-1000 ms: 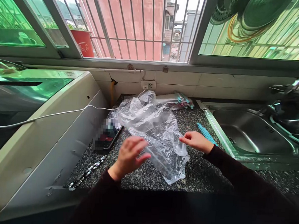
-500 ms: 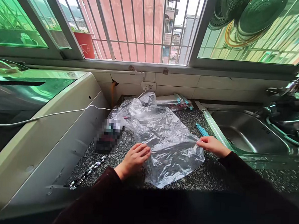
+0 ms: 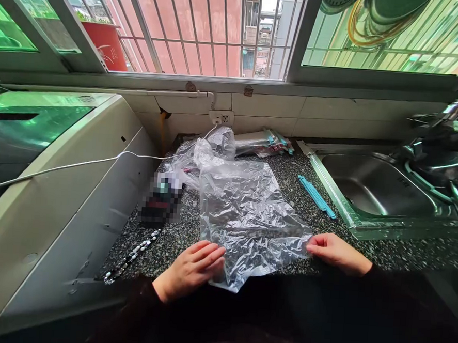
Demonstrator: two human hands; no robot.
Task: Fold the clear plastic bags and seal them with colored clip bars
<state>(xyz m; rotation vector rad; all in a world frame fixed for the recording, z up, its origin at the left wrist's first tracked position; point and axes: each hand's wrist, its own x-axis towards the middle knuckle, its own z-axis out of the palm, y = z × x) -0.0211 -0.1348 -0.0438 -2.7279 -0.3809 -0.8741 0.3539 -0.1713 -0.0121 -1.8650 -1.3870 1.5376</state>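
Observation:
A crumpled clear plastic bag (image 3: 245, 214) lies spread on the speckled dark counter (image 3: 311, 218). My left hand (image 3: 194, 269) pinches the bag's near left edge with the fingers closed on it. My right hand (image 3: 335, 250) pinches the bag's right corner near the counter's front. Between the two hands the bag is pulled flat. Both sleeves are dark.
A phone (image 3: 159, 203) on a white cable (image 3: 78, 163) lies left of the bag, with a bead strap (image 3: 131, 253) in front of it. More plastic bags (image 3: 262, 141) lie by the wall. Blue sticks (image 3: 316, 196) rest beside the steel sink (image 3: 371, 188). A white appliance (image 3: 49, 191) stands at the left.
Both hands have drawn the bag toward me and stretched it flat; my left hand went from hovering open to gripping the bag's edge.

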